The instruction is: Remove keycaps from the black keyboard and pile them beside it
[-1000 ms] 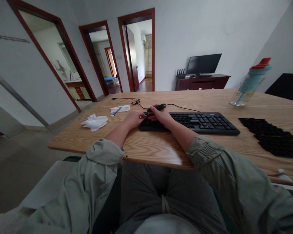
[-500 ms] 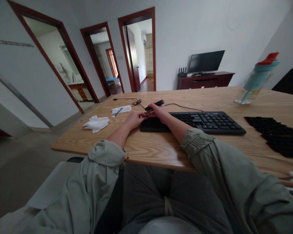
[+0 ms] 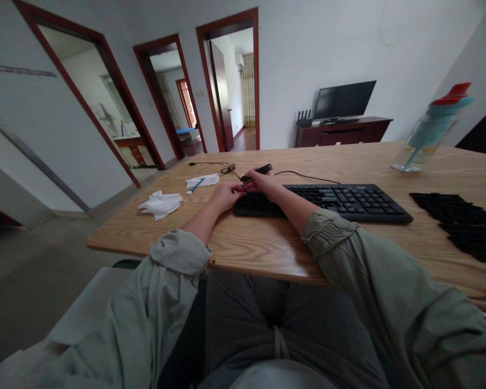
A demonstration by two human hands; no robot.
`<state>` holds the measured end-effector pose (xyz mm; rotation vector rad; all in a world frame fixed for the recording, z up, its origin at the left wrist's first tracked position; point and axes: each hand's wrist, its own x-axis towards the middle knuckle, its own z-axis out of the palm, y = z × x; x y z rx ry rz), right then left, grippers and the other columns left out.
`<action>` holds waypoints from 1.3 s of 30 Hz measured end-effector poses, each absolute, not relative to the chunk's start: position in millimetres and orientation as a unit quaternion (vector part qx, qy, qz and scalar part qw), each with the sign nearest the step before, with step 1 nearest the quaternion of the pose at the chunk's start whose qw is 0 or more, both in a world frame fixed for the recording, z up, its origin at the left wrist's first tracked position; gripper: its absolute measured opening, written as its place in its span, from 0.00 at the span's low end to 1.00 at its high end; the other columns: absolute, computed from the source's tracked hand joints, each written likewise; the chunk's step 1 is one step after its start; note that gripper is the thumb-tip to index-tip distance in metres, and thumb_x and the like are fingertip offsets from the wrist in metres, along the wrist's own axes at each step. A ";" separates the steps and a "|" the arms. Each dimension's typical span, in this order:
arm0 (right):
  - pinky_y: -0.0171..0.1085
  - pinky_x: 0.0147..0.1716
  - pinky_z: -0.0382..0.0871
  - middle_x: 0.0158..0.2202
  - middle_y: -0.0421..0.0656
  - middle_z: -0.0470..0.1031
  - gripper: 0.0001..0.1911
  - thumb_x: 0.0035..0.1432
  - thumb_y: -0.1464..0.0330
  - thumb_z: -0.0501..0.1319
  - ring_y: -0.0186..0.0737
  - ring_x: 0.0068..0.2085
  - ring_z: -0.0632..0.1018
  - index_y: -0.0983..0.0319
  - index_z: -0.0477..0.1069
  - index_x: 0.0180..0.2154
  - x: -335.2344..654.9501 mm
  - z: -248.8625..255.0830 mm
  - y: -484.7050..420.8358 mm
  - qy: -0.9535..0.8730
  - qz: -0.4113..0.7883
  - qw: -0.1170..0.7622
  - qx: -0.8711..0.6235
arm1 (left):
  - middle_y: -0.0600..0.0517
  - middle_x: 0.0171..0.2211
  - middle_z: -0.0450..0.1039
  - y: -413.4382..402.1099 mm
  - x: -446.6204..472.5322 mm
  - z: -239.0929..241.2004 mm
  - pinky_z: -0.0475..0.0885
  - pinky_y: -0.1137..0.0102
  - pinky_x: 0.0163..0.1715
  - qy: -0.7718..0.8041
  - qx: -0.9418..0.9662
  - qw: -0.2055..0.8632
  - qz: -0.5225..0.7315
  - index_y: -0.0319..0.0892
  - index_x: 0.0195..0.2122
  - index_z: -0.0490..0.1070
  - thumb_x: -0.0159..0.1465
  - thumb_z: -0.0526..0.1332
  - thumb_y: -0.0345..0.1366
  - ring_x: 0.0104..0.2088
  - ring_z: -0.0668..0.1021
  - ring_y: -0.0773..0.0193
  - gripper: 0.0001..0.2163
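A black keyboard point(image 3: 372, 202) lies on the wooden table, its left end partly hidden by my hands. My right hand point(image 3: 263, 182) is over its upper left part, fingers curled round a dark, elongated black object point(image 3: 263, 169) whose far end sticks out to the upper right; its exact kind cannot be made out. Close beside it, my left hand point(image 3: 228, 195) rests at the keyboard's left edge. Its fingertips are pinched together near the right hand's fingers, and anything between them is too small to name.
Crumpled white tissue point(image 3: 161, 205) lies left of my hands, with a blue stick-like brush point(image 3: 195, 186) on another tissue point(image 3: 208, 180). A black cable point(image 3: 227, 169) coils behind. To the right are rows of small black pieces point(image 3: 465, 227) and a water bottle point(image 3: 425, 135).
The view has shifted slightly. Both hands stay at the keyboard's left end in nearly the same pose, with only small finger movement.
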<state>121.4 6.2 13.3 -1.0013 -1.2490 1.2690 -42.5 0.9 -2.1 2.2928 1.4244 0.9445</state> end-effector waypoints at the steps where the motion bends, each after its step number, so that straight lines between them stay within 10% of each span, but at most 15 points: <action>1: 0.34 0.30 0.77 0.30 0.44 0.78 0.03 0.59 0.69 0.60 0.34 0.27 0.78 0.62 0.69 0.33 121.3 13.1 5.0 -0.519 0.537 0.523 -0.411 | 0.54 0.22 0.73 0.7 -43.2 -2.1 0.61 0.71 0.26 0.490 0.795 0.145 0.327 0.40 0.37 0.81 0.58 0.64 0.40 0.23 0.68 0.68 0.11; 12: 0.32 0.32 0.76 0.33 0.40 0.79 0.02 0.57 0.72 0.63 0.29 0.27 0.78 0.62 0.71 0.35 123.1 9.2 -2.7 -0.514 0.551 0.551 -0.358 | 0.44 0.47 0.76 -0.8 -44.2 20.7 0.65 0.61 0.54 0.428 0.823 -0.119 0.355 0.39 0.48 0.75 0.58 0.65 0.41 0.50 0.73 0.53 0.17; 31: 0.40 0.43 0.67 0.38 0.47 0.80 0.12 0.57 0.63 0.60 0.44 0.40 0.78 0.61 0.78 0.39 145.7 -3.2 -16.3 -0.838 0.015 0.263 -0.477 | 0.49 0.27 0.73 26.8 -2.4 11.1 0.65 0.69 0.30 0.523 0.717 0.140 0.440 0.41 0.28 0.71 0.65 0.57 0.50 0.30 0.74 0.61 0.18; 39: 0.44 0.46 0.67 0.46 0.51 0.78 0.19 0.60 0.56 0.59 0.50 0.47 0.77 0.59 0.77 0.46 142.7 -3.9 -12.5 -0.836 -0.009 0.225 -0.500 | 0.51 0.22 0.68 24.4 9.3 8.5 0.63 0.69 0.28 0.540 0.653 0.187 0.498 0.42 0.21 0.65 0.66 0.55 0.51 0.27 0.72 0.63 0.21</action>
